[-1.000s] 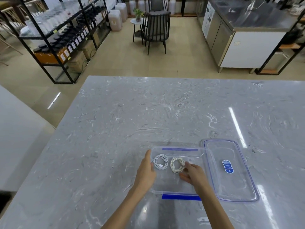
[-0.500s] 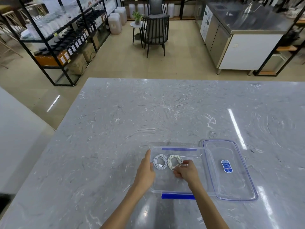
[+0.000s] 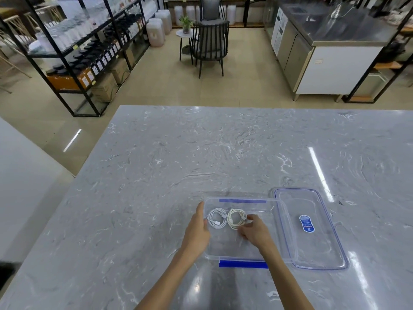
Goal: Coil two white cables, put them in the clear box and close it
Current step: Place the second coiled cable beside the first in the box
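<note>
Head view of a grey marble-patterned table [image 3: 201, 157] with a glossy top that mirrors two ceiling light strips. Near the 6 o'clock edge stands the clear box [image 3: 279, 220], uncovered, with blue latches on its far and near rims. Inside, toward the box's 10 o'clock corner, lie two coiled white cables side by side: the left cable [image 3: 216, 218] and the right cable [image 3: 235, 219], touching or nearly so. The left hand [image 3: 197, 231] rests against the box's outer left wall, fingers extended and loosely open, thumb at the rim. The right hand [image 3: 253, 230] is inside the box with fingers curled at the right cable's edge; whether it grips the coil cannot be told. The clear lid [image 3: 324, 249], blue-edged and bearing a blue label [image 3: 306, 223], lies flat on the table just beside the box at 3 o'clock. Beyond the table, a beige tiled floor [image 3: 245, 74]; at 10 o'clock a black metal shelf rack [image 3: 73, 52] with dark-capped jars and cardboard cartons; at 12 o'clock a dark slatted chair [image 3: 210, 43] beside a small round side table with a potted plant [image 3: 185, 23]; at 2 o'clock a steel-topped counter unit [image 3: 330, 59].
</note>
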Tool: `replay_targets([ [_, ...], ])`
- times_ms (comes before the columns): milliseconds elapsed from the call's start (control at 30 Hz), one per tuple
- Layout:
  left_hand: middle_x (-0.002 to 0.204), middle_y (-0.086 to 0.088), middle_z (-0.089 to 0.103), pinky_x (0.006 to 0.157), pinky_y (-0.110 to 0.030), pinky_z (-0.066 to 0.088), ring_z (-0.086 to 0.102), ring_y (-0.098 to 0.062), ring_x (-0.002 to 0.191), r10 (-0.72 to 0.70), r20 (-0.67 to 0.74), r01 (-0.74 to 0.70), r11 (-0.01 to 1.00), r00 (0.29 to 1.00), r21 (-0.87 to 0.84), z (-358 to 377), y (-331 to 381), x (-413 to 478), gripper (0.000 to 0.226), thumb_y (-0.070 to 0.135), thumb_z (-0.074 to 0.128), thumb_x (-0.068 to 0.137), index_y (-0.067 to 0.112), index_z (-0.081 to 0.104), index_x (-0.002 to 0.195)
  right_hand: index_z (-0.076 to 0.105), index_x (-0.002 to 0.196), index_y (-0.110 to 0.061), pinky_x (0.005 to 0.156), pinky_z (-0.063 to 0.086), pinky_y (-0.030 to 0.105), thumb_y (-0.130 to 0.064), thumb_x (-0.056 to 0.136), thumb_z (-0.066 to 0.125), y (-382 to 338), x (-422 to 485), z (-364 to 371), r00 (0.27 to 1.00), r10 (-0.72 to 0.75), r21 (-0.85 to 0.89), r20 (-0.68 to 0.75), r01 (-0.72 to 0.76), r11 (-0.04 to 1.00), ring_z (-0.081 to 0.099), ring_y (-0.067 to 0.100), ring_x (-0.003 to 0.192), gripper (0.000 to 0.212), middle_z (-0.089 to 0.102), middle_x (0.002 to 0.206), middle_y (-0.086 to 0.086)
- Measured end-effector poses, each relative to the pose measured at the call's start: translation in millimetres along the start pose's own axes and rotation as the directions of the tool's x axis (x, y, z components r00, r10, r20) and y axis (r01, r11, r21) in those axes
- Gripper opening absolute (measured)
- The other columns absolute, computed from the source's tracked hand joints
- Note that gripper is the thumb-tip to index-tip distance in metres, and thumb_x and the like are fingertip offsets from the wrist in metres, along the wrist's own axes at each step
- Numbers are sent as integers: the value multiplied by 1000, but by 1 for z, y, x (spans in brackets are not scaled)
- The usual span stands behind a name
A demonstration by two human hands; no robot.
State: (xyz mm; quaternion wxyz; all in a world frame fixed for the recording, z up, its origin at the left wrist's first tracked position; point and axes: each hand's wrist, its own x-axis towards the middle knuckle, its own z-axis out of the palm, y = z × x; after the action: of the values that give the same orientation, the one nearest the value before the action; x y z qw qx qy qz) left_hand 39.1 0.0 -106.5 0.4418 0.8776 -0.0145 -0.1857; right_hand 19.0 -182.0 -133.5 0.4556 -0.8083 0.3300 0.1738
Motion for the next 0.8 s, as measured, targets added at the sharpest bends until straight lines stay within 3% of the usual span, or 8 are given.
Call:
replay_targets([
  [133,151,-13,39,105,-32,36,44,-29,134,-32,-28,32,999,999,8,3,1,3,58,10,42,101,23,19,153,37,145,-11,102,48,44,-18,91,61,4,-10,-15,997,-11,22,71,9,1000,61,31,114,60,64,127,15],
  [233,158,-13,25,108,-38,34,33,-31,141,-27,-111,44,987,994,155,6,12,6,60,20,42,101,20,13,153,46,140,-12,89,55,31,-17,95,55,13,-24,-35,995,-96,122,29,92,988,67,19,95,46,70,104,3],
  [333,161,-12,19,116,-42,24,17,-32,148,85,-132,-13,882,988,471,11,39,18,57,27,37,102,18,14,154,64,122,-15,70,56,16,-14,97,53,24,-43,-64,968,-190,307,-162,232,923,71,7,81,27,71,93,-6],
  [433,143,-10,50,106,-41,35,43,-31,132,222,-54,-125,716,973,687,25,80,41,43,31,33,102,17,42,142,72,103,-13,74,59,30,-7,95,53,43,-54,-92,898,-124,382,-422,300,874,72,9,72,22,75,85,3],
  [500,117,-10,67,89,-37,41,59,-31,108,284,41,-228,667,958,709,40,107,59,33,27,33,100,13,59,116,74,99,-12,75,56,33,-4,92,53,60,-57,-107,851,-17,384,-525,255,888,71,14,70,23,74,79,4],
  [567,106,-13,70,83,-37,41,62,-33,100,314,130,-312,648,941,695,62,131,81,28,22,35,98,9,60,101,74,102,-12,72,51,29,-5,91,53,78,-59,-117,811,75,353,-580,167,920,70,14,73,24,73,78,3],
  [667,110,-17,68,84,-38,43,62,-36,103,313,243,-392,631,918,669,97,159,112,26,18,40,95,6,60,106,70,111,-15,74,49,34,-8,92,49,106,-60,-119,737,227,273,-637,-59,960,66,28,86,30,73,92,9],
  [800,122,-21,61,88,-39,44,56,-37,113,219,410,-447,642,885,623,142,171,140,27,16,43,93,3,56,112,53,124,-9,72,41,40,-21,92,49,126,-67,-109,638,412,275,-650,-308,911,56,41,103,34,59,110,23],
])
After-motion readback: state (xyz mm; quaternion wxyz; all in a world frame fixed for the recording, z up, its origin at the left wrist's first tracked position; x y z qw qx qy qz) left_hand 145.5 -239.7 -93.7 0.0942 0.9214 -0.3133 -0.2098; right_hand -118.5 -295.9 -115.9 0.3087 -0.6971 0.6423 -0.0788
